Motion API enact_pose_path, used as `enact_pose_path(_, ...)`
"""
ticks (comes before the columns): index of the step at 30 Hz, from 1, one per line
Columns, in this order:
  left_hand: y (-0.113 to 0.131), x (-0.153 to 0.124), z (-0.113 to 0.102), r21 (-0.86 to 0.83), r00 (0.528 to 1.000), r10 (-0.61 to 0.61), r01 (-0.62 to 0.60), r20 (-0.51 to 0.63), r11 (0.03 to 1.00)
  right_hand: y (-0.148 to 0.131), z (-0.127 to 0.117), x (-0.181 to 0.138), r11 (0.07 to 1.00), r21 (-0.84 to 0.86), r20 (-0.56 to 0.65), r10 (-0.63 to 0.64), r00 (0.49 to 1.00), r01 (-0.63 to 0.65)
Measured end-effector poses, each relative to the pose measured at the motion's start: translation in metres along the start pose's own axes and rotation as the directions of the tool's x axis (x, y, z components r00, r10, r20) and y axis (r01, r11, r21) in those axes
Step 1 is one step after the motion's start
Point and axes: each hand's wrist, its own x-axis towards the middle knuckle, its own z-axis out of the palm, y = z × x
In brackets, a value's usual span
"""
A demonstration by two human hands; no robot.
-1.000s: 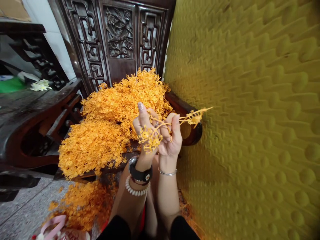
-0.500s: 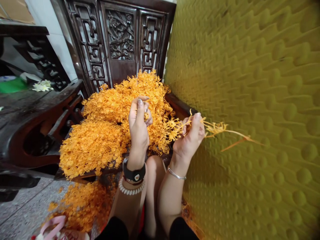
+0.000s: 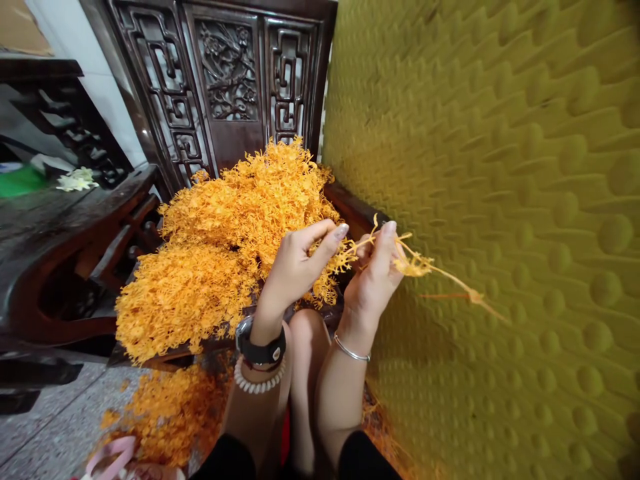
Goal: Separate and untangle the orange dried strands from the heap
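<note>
My right hand [image 3: 375,280] is closed on an orange, many-branched plastic flower stem [image 3: 417,265], pinched between thumb and fingers. Small flower-like tips stick out on its left, and a thin bare stalk trails off to the right. My left hand [image 3: 300,260] is beside the left end of this stem, palm turned down. Its thumb and forefinger come together in a pinch, while the other fingers are hidden, so what they hold cannot be made out. Behind my left hand rises a big heap of similar orange flower pieces [image 3: 220,233], on a dark wooden seat.
A carved dark wooden chair back [image 3: 233,73] stands behind the heap. Along the right runs a yellow-green textured surface [image 3: 475,200]. More orange pieces [image 3: 175,413] lie low at the left, near a pink strap [image 3: 113,457]. A white flower [image 3: 77,179] lies on dark furniture at left.
My left hand has moved right from in front of the heap to the stem's left end, turning palm down. My right hand keeps its hold; the stem's trailing end has dipped slightly.
</note>
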Motion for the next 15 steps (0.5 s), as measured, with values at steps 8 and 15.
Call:
enact_pose_path(8, -0.001, -0.001, 0.014, -0.200, 0.988, 0.020, -0.050, -0.151, 0.979, -0.002, -0.004, -0.008, 0.959, 0.093, 0.464, 0.195, 0.864, -0.266)
enact_pose_path(15, 0.003, 0.009, 0.028, -0.862, 0.865, -0.379, -0.110, -0.329, 0.496, -0.009, -0.002, 0.002, 0.829, 0.480, 0.348, 0.122, 0.930, -0.288)
